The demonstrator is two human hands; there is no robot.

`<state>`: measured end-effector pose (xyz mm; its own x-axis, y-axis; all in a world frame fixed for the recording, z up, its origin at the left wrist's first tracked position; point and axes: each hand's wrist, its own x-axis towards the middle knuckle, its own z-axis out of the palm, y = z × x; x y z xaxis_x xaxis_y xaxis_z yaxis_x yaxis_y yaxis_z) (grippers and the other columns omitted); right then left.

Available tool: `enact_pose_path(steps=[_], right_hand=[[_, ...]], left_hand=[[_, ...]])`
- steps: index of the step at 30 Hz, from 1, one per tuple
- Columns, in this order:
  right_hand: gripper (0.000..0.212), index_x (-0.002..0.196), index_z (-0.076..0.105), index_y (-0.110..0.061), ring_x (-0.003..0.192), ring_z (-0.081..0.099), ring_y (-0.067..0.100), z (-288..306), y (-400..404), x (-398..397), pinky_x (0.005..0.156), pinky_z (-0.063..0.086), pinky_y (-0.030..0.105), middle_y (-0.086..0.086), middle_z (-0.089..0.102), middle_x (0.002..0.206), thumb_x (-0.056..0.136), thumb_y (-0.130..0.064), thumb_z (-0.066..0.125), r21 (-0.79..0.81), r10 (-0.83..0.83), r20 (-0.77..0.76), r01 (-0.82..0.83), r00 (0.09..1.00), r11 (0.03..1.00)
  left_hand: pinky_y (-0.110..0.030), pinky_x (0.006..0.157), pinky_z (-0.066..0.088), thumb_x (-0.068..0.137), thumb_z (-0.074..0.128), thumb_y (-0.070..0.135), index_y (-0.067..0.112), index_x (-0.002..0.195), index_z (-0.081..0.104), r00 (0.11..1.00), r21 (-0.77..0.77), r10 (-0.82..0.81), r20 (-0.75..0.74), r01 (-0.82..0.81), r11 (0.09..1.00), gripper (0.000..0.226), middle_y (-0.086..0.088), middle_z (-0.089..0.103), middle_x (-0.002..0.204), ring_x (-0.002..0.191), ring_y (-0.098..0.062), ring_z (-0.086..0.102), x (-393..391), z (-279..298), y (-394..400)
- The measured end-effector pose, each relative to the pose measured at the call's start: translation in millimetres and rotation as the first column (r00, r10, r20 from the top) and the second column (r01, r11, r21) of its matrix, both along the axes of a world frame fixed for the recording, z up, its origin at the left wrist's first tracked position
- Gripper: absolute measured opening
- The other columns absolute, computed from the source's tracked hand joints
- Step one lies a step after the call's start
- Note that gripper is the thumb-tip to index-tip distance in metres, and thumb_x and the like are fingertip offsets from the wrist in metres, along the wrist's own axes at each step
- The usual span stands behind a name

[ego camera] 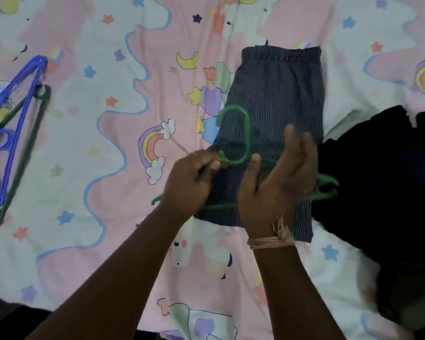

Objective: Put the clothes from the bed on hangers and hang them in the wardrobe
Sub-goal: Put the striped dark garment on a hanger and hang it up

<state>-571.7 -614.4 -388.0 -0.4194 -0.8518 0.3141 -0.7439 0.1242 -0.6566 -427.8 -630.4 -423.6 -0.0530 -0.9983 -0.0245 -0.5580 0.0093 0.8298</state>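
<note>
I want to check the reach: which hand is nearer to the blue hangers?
Left. The left hand lies between the blue hangers and the right hand, which is farther toward the dark clothes.

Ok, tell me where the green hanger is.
Head view, centre-right: the green hanger lies over the striped garment, gripped near its hook by the left hand.

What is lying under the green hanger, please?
The folded striped shorts lie under the green hanger, on the patterned bedsheet. The left hand grips the hanger; the right hand covers part of its bar and the shorts.
</note>
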Motion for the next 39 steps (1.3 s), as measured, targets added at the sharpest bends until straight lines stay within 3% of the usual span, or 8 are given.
enact_pose_path(steps=[7, 12, 17, 22, 28, 30, 34, 39], right_hand=[[0.008, 0.083, 0.060, -0.006, 0.089, 0.048, 0.031, -41.0, 65.8, -45.4, 0.078, 0.029, 0.038, 0.015, 0.053, 0.096, 0.080, -0.001, 0.064, 0.061, 0.083, -0.284, -0.069, 0.955, 0.996], [0.041, 0.107, 0.067, -0.021, 0.091, 0.053, 0.032, -81.3, 89.6, -50.8, 0.075, 0.042, 0.041, 0.005, 0.055, 0.103, 0.069, -0.019, 0.082, 0.560, 0.478, -0.168, -0.316, 0.862, 0.766], [0.062, 0.121, 0.059, -0.031, 0.106, 0.052, 0.029, -80.0, 70.8, -52.8, 0.087, 0.042, 0.044, -0.002, 0.055, 0.117, 0.064, -0.042, 0.082, 0.700, 0.594, -0.176, -0.324, 0.785, 0.636], [0.022, 0.098, 0.065, -0.023, 0.081, 0.056, 0.030, -79.5, 60.1, -50.1, 0.073, 0.039, 0.040, 0.001, 0.058, 0.090, 0.077, -0.017, 0.066, 0.544, 0.558, -0.301, -0.342, 0.773, 0.767], [0.033, 0.101, 0.066, -0.003, 0.074, 0.055, 0.033, -33.2, 36.9, -57.5, 0.066, 0.045, 0.039, 0.011, 0.062, 0.082, 0.082, -0.014, 0.041, 0.234, 0.552, -0.090, -0.522, 0.829, 0.821], [0.036, 0.104, 0.067, -0.003, 0.074, 0.057, 0.034, -18.1, 32.0, -59.2, 0.066, 0.049, 0.041, 0.012, 0.063, 0.084, 0.080, -0.011, 0.041, 0.245, 0.608, -0.068, -0.577, 0.791, 0.779], [0.038, 0.108, 0.068, -0.005, 0.077, 0.063, 0.032, -2.6, 38.6, -53.8, 0.068, 0.054, 0.043, 0.011, 0.067, 0.088, 0.078, -0.008, 0.044, 0.249, 0.669, -0.021, -0.645, 0.743, 0.723], [0.036, 0.099, 0.066, -0.013, 0.072, 0.060, 0.026, -7.1, 53.2, -41.2, 0.066, 0.050, 0.037, 0.003, 0.064, 0.082, 0.066, -0.003, 0.056, 0.360, 0.674, 0.007, -0.631, 0.738, 0.687]], left_hand=[[-0.032, 0.083, 0.051, 0.097, 0.067, 0.026, 0.022, 0.116, 0.077, 0.985, 0.212, -0.162, 0.063, 0.145, 0.966, 0.022, 0.003, 0.071, 0.099, 0.090, -0.016, 0.062, -33.5, -22.4, 18.9], [-0.029, 0.089, 0.053, 0.094, 0.073, 0.022, 0.018, 0.115, 0.078, 0.971, 0.286, -0.238, 0.027, 0.220, 0.933, 0.022, 0.008, 0.071, 0.094, 0.090, -0.012, 0.067, -33.8, -38.0, 18.0], [-0.014, 0.086, 0.046, 0.095, 0.072, 0.021, 0.017, 0.116, 0.078, 0.970, 0.248, -0.240, 0.040, 0.223, 0.943, 0.023, 0.013, 0.068, 0.093, 0.090, -0.005, 0.065, -27.7, -41.7, 19.6], [-0.002, 0.082, 0.041, 0.094, 0.072, 0.017, 0.014, 0.113, 0.079, 0.985, 0.099, -0.141, 0.101, 0.131, 0.986, 0.020, 0.005, 0.072, 0.096, 0.087, -0.003, 0.063, -29.4, -45.1, 24.2], [-0.014, 0.082, 0.044, 0.093, 0.070, 0.025, 0.017, 0.112, 0.079, 0.974, -0.003, -0.189, 0.122, 0.190, 0.982, 0.023, 0.004, 0.073, 0.093, 0.087, -0.011, 0.063, -38.3, -29.4, -25.2], [-0.022, 0.082, 0.047, 0.093, 0.071, 0.025, 0.018, 0.113, 0.079, 0.969, -0.025, -0.221, 0.110, 0.225, 0.974, 0.022, 0.004, 0.074, 0.094, 0.086, -0.011, 0.064, -42.2, -17.6, -55.4], [-0.011, 0.082, 0.040, 0.094, 0.070, 0.025, 0.017, 0.114, 0.078, 0.978, -0.087, -0.172, 0.114, 0.182, 0.979, 0.024, 0.012, 0.069, 0.093, 0.078, 0.008, 0.058, -45.4, 6.1, -116.9], [-0.012, 0.083, 0.043, 0.092, 0.072, 0.025, 0.017, 0.116, 0.078, 0.981, -0.079, -0.147, 0.127, 0.157, 0.984, 0.025, 0.008, 0.073, 0.098, 0.083, 0.000, 0.061, -45.4, 17.1, -155.2]])
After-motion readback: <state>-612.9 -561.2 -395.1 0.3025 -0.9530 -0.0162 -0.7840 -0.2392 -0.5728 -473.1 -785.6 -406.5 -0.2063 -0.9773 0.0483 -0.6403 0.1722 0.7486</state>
